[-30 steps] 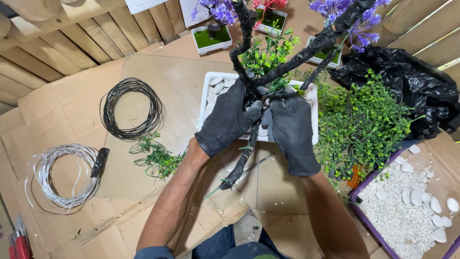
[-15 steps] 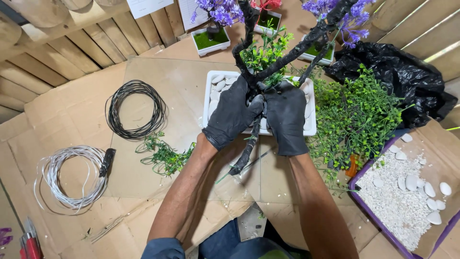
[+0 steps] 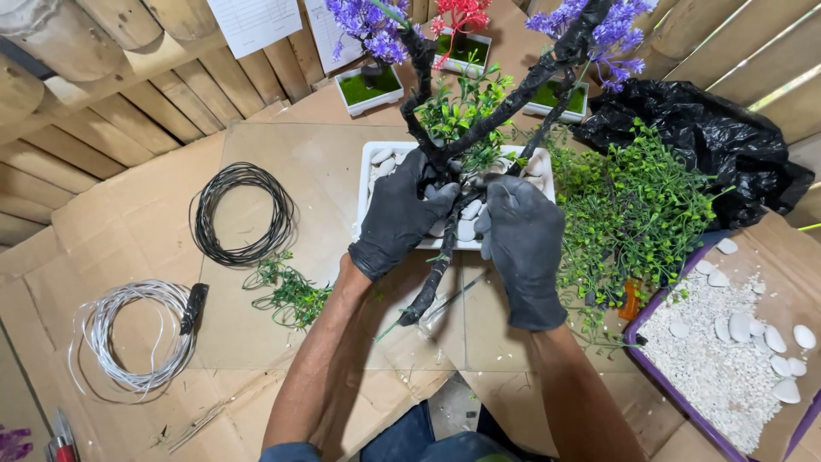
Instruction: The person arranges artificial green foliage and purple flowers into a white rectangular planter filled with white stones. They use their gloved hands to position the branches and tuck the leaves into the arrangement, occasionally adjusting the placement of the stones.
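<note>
Together, both gloved hands close around the dark wrapped trunk [image 3: 432, 274] of an artificial tree, just where it meets the white rectangular tray [image 3: 368, 184]. The left hand [image 3: 398, 214] wraps the trunk from the tray's left side, fingers [image 3: 440, 198] curled and pressed against the stem. The right hand [image 3: 522, 244] meets it from the tray's right side, its fingers bent inward onto the same stem, so the grip looks two-sided, likely to keep the top-heavy branches steady. The trunk's lower end hangs past the tray's near edge and points toward the person, while its forked branches rise over the tray, carrying purple blossoms [image 3: 368, 26] and small green sprigs [image 3: 462, 107].

Inside the tray lie smooth white pebbles [image 3: 466, 229], packed around the stem's base. Right of the tray and nearer the person, a purple-rimmed box [image 3: 637, 346] holds fine white gravel with larger white stones [image 3: 753, 329] scattered over it. Between that box and the tray sits a heap of green plastic foliage [image 3: 633, 205], and beyond it a crumpled black bag [image 3: 710, 137]. Behind the tray stand smaller white pots [image 3: 369, 90] lined with green moss-like fill.

Left of the tray, a coil of black wire [image 3: 244, 214] lies on the cardboard-covered worktop [image 3: 128, 231], with a coil of pale wire [image 3: 128, 334] further left and nearer the person, and a loose green sprig [image 3: 291, 291] between the coils and the tray.
</note>
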